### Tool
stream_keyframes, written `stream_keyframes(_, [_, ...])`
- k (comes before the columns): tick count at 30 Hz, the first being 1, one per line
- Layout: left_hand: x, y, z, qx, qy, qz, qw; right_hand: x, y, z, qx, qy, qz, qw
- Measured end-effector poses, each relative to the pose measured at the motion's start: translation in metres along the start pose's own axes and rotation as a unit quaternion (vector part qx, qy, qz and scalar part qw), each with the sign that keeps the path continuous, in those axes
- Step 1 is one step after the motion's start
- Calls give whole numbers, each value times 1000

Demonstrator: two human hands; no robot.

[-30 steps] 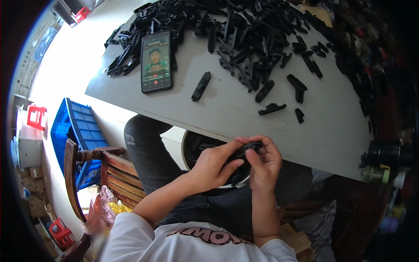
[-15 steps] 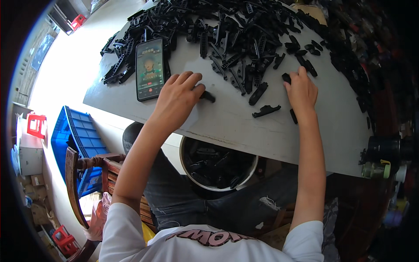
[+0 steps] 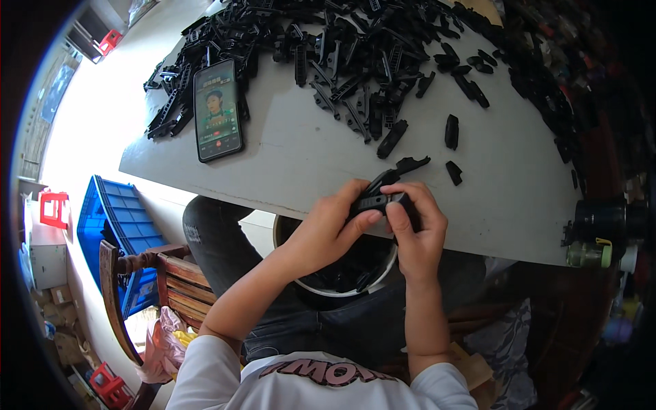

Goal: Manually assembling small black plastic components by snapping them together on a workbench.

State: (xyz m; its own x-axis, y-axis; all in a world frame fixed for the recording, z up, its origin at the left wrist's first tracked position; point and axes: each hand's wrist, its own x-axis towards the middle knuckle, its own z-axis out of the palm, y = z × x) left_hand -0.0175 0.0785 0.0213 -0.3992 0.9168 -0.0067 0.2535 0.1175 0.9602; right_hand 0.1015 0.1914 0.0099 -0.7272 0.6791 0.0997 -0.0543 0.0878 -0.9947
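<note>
My left hand (image 3: 333, 224) and my right hand (image 3: 418, 231) are close together over the table's near edge. Pinched in the left fingers is a black plastic part (image 3: 373, 203). My right thumb and fingers close on a second black piece (image 3: 406, 202), its end meeting the first; whether the two are joined I cannot tell. Just beyond the fingertips a dark, notched part (image 3: 414, 164) lies on the table. Below the hands stands a round metal-rimmed pot (image 3: 393, 265) with black parts inside, partly hidden by my forearm and hands.
A large heap of black plastic parts (image 3: 342, 55) covers the far side of the grey table (image 3: 287, 164). A lit phone (image 3: 217, 109) lies at the left. Loose pieces (image 3: 452, 131) are scattered to the right. A wooden chair (image 3: 179, 280) and blue crate (image 3: 130, 219) stand at left.
Both hands have come together near the table edge, the left moving right and nearer, the right moving left and nearer. The black pieces they hold now meet. The view has shifted slightly.
</note>
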Motion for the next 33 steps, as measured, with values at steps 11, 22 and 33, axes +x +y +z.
stream_keyframes(11, [-10,-4,22,16,-66,57,996,-29,2,-13,174,5,82,981])
stream_keyframes(22, [69,-4,36,452,115,199,862,113,-8,-98,-226,157,-4,961])
stream_keyframes(33, [49,-4,33,530,65,206,820,103,-7,-95,-154,6,46,987])
